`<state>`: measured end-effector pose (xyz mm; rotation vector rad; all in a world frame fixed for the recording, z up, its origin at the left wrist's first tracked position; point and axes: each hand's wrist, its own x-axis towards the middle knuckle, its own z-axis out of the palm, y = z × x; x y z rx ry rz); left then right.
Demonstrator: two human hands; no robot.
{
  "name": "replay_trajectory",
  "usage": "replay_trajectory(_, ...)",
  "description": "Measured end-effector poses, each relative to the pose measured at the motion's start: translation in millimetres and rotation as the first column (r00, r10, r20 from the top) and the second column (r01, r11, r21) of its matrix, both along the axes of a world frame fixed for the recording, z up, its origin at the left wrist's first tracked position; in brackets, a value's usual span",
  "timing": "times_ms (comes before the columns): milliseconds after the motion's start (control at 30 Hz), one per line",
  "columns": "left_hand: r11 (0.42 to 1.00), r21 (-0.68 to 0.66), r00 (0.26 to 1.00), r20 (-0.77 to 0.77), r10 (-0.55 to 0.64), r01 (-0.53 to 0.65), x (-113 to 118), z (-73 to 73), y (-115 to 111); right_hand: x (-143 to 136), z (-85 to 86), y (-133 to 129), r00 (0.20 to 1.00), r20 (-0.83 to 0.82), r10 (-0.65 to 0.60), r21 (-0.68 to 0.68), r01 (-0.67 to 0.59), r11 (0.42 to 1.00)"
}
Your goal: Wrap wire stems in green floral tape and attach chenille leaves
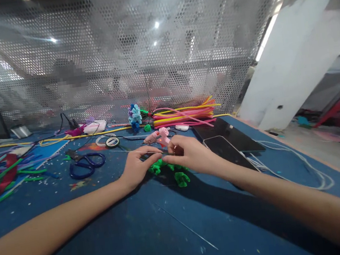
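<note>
Over the blue table, my left hand [140, 163] and my right hand [188, 153] meet, both with fingers pinched on a thin wire [123, 151]. One end of that wire sticks out to the left of my left hand. Fuzzy green pipe-cleaner pieces [181, 179] show just below my fingers, partly covered by them; I cannot tell if they are attached to the wire. A second thin straight wire [187, 227] lies on the table nearer to me. Right behind my hands rests a pink glue gun [155, 136].
Blue-handled scissors [86, 162] and a tape roll [112, 142] lie left. Farther left are tangled pipe cleaners [5, 174]. Behind stand a blue pipe-cleaner bunch [134, 116] and a pink-yellow bundle [183, 115], before a perforated metal screen [149, 55]. Black flat devices [224, 150] and white cables [301, 161] lie right.
</note>
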<state>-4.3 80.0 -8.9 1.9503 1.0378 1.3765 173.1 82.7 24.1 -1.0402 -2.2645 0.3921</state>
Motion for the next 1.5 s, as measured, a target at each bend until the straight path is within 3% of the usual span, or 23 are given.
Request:
replay_trajectory(133, 1.000, -0.014, 1.000, 0.019, 0.002, -0.001, -1, -2.1, 1, 3, -0.1, 3, 0.981, 0.019, 0.191, -0.089, -0.189, 0.978)
replay_trajectory(200, 1.000, -0.030, 1.000, 0.026, 0.010, -0.010, -1, -2.5, 2, 5, -0.6, 5, 0.971, -0.005, 0.241, -0.072, -0.241, 0.968)
replay_trajectory(333, 0.999, -0.035, 1.000, 0.008, 0.021, -0.021, 0, -0.7, 1, 10, -2.2, 8, 0.988, -0.042, 0.147, 0.016, -0.146, 0.989)
replay_trajectory(433, 1.000, 0.019, 0.998, -0.053, 0.021, -0.020, 1, 0.7, -1, 13, -4.4, 8, 0.997, 0.036, 0.065, 0.105, -0.068, 0.992)
replay_trajectory(600, 0.997, 0.068, 0.993, -0.120, -0.020, 0.028, 2, -0.4, -2, 13, -11.6, 6, 0.995, 0.092, 0.029, 0.202, -0.047, 0.978)
replay_trajectory(667, 0.998, 0.056, 0.995, -0.096, -0.018, 0.023, 1, -0.9, -1, 12, -13.2, 6, 0.998, 0.059, 0.034, 0.165, -0.043, 0.985)
replay_trajectory(767, 0.999, 0.032, 0.999, -0.044, 0.005, -0.003, 1, -1.1, 1, 10, -11.5, 6, 0.995, -0.022, 0.095, -0.027, -0.095, 0.995)
replay_trajectory(867, 1.000, 0.002, 0.999, -0.032, 0.017, -0.017, 1, -0.8, 1, 11, -6.8, 9, 0.968, -0.104, 0.226, -0.201, -0.243, 0.949)
replay_trajectory(967, 1.000, -0.026, 0.999, -0.048, 0.003, -0.004, 0, -0.2, 0, 13, -2.8, 11, 0.945, -0.130, 0.300, -0.229, -0.323, 0.918)
replay_trajectory(1267, 0.998, 0.044, 0.998, -0.040, -0.051, 0.053, 0, -0.9, 0, 13, -7.8, 6, 0.985, -0.175, 0.003, -0.244, -0.046, 0.969)
replay_trajectory(1400, 0.999, 0.037, 0.999, 0.008, -0.037, 0.037, 0, -2.3, 1, 11, -7.1, 5, 0.993, -0.122, 0.004, -0.246, -0.034, 0.969)
replay_trajectory(1500, 1.000, -0.002, 0.999, 0.047, -0.008, 0.008, 0, -2.2, 2, 10, -0.7, 4, 0.994, -0.078, 0.074, -0.343, -0.096, 0.935)
